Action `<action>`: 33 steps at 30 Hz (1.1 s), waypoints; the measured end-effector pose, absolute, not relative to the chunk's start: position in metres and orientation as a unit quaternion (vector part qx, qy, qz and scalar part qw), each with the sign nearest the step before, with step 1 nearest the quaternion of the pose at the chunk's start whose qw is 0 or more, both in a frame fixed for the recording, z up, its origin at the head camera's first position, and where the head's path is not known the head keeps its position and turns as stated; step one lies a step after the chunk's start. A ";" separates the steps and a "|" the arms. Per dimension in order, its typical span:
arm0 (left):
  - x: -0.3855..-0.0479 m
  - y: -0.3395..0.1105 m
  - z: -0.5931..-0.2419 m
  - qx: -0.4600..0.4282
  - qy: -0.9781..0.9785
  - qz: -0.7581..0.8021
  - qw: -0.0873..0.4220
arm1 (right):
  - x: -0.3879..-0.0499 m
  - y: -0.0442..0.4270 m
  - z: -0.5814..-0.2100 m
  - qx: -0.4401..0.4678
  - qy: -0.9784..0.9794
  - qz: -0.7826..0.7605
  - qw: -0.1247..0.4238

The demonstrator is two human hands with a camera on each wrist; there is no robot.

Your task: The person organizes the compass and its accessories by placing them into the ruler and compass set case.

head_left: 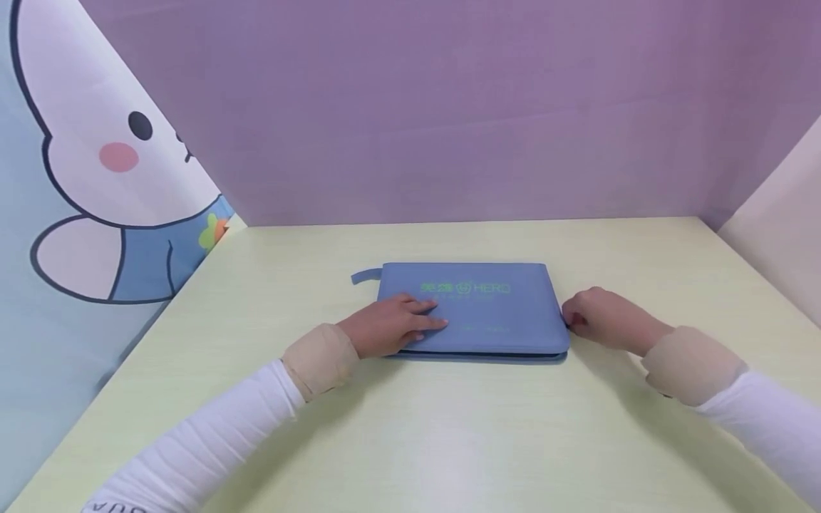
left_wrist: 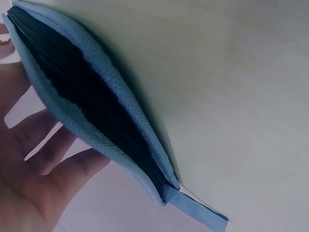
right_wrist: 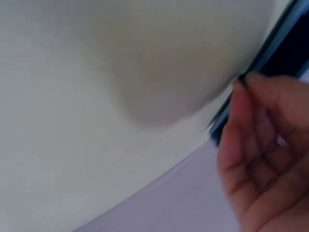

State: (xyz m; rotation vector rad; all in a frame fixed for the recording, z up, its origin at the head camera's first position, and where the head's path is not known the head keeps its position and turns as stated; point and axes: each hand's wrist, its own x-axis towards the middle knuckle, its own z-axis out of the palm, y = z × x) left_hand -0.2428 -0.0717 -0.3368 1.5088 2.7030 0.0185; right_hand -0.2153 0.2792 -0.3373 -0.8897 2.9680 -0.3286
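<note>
A blue zippered case (head_left: 494, 313) with green lettering reading HERO lies flat on the table. My left hand (head_left: 394, 324) rests on its top near the left side, fingers spread and fairly straight. In the left wrist view, the zipper edge of the case (left_wrist: 116, 92) gapes, showing a dark interior, and a fabric strap (left_wrist: 195, 210) sticks out at one corner. At the right edge, my right hand (head_left: 606, 317) pinches a small dark zipper pull (right_wrist: 242, 79) between thumb and index finger. Most of the pull is hidden by the fingertips.
The pale wooden table (head_left: 449, 434) extends around the case. A purple panel (head_left: 449, 114) stands behind it, and a cloth with a cartoon figure (head_left: 115, 192) hangs at the left. A pale wall (head_left: 782, 235) borders the right side.
</note>
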 end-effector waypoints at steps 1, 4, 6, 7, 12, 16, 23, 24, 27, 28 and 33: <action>-0.243 -0.072 -0.337 0.488 0.873 0.006 0.023 | -0.211 0.278 -0.337 -0.282 0.954 -0.103 0.013; -0.243 -0.071 -0.337 0.489 0.872 0.006 0.019 | -0.199 0.273 -0.336 -0.266 0.959 -0.095 0.002; -0.243 -0.072 -0.336 0.489 0.872 0.004 0.020 | -0.192 0.269 -0.336 -0.254 0.963 -0.087 -0.004; -0.243 -0.072 -0.336 0.488 0.873 0.003 0.021 | -0.189 0.267 -0.335 -0.249 0.965 -0.083 -0.008; -0.243 -0.072 -0.336 0.484 0.875 -0.001 0.029 | -0.175 0.261 -0.337 -0.222 0.972 -0.068 -0.024; -0.244 -0.071 -0.337 0.483 0.875 -0.005 0.034 | -0.165 0.254 -0.339 -0.192 0.979 -0.053 -0.045; -0.245 -0.070 -0.335 0.485 0.874 -0.008 0.038 | -0.148 0.237 -0.340 -0.182 0.981 -0.030 -0.066; -0.245 -0.070 -0.334 0.485 0.873 -0.008 0.038 | -0.146 0.234 -0.341 -0.185 0.980 -0.026 -0.068; -0.245 -0.070 -0.334 0.486 0.873 -0.007 0.036 | -0.145 0.226 -0.340 -0.193 0.979 -0.021 -0.066; -0.245 -0.071 -0.334 0.486 0.873 -0.007 0.036 | -0.145 0.224 -0.340 -0.194 0.979 -0.021 -0.062; -0.244 -0.071 -0.333 0.488 0.872 -0.009 0.037 | -0.146 0.209 -0.336 -0.205 0.977 -0.031 -0.045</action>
